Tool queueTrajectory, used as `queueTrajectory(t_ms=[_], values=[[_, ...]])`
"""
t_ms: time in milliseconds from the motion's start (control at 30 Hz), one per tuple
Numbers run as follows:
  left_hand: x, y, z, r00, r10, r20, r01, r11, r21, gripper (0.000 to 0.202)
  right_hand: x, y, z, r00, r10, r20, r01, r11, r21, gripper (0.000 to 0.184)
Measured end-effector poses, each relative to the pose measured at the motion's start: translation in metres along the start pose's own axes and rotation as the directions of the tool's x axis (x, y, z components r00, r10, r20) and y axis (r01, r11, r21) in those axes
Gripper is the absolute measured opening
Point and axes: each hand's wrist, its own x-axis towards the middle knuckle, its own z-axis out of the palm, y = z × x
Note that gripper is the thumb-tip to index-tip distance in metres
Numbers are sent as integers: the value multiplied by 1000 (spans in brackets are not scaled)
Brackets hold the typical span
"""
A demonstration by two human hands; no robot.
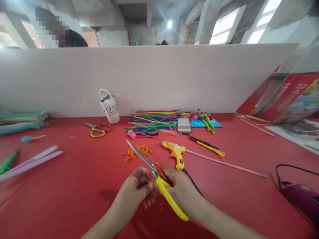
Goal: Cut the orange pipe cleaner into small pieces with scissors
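Observation:
My right hand (pixel 183 189) is closed round a pair of scissors (pixel 144 156) with yellow and red handles. The long metal blades point up and to the left, over the table. Just left of the pivot, my left hand (pixel 137 187) has its fingers curled in a pinch, and whatever lies between them is too small or hidden to make out. A scattered heap of short orange cut pieces (pixel 138 153) lies beyond the blades. More orange bits (pixel 160 166) show beside my right hand. Tiny crumbs dot the table below my hands.
A yellow glue gun (pixel 175 152) with a clear glue stick lies right of centre. Behind are coloured pipe cleaners (pixel 152 121), a white cup (pixel 110 108) and other scissors (pixel 97 130). A cutter (pixel 206 146) and a purple tool (pixel 301 199) sit right. A white partition (pixel 149 76) closes the back.

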Motion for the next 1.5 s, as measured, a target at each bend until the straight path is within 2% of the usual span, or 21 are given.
queueTrajectory(t_ms=[100, 267, 433, 533, 600, 733, 867, 967, 1033, 1133, 1267, 1367, 1500], values=[[-2, -3, -1, 1000, 4, 11, -3, 1000, -30, 18, 1, -1, 6, 1000, 19, 19, -20, 998, 59, 23], [-7, -2, 2, 999, 30, -28, -29, 999, 42, 11, 5, 11, 0, 996, 57, -64, -61, 996, -64, 16], [-10, -6, 4, 998, 56, -27, -51, 988, 148, 11, 3, 23, -3, 997, 65, -48, -71, 990, -124, 9], [-11, -5, 2, 997, 82, -6, -77, 954, 291, 10, -1, 23, -6, 993, 37, -115, -57, 982, -177, 12], [-13, -2, 0, 994, 113, 15, -108, 900, 423, 10, -3, 20, -10, 987, 58, -151, -86, 979, -185, 15], [-15, 5, -1, 998, 45, 40, -59, 832, 552, 11, -3, 17, -18, 987, 110, -116, -123, 985, -117, 15], [-13, 6, 2, 997, 73, -32, -47, 865, 500, 10, -3, 17, -19, 988, 137, -67, -144, 984, -108, 13], [-11, 3, 4, 997, 9, -81, 23, 924, 383, 8, -6, 16, -14, 988, 137, -72, -147, 976, -160, 13], [-10, 0, 5, 997, -31, -70, 52, 944, 327, 8, -7, 14, -11, 990, 108, -90, -124, 972, -202, 15], [-10, -3, 6, 998, -28, -56, 44, 945, 325, 7, -8, 12, -9, 992, 57, -109, -83, 964, -254, 18], [-10, -2, 8, 997, -14, -73, 33, 963, 268, 4, -8, 16, -8, 998, 8, -67, -27, 956, -292, 18], [-10, 0, 11, 996, -49, -73, 63, 976, 209, 4, -8, 21, -8, 998, -16, -56, -2, 949, -314, 18], [-11, 5, 10, 985, -131, -115, 136, 990, 31, 10, -10, 19, -12, 994, -59, -97, 19, 926, -376, 19]])
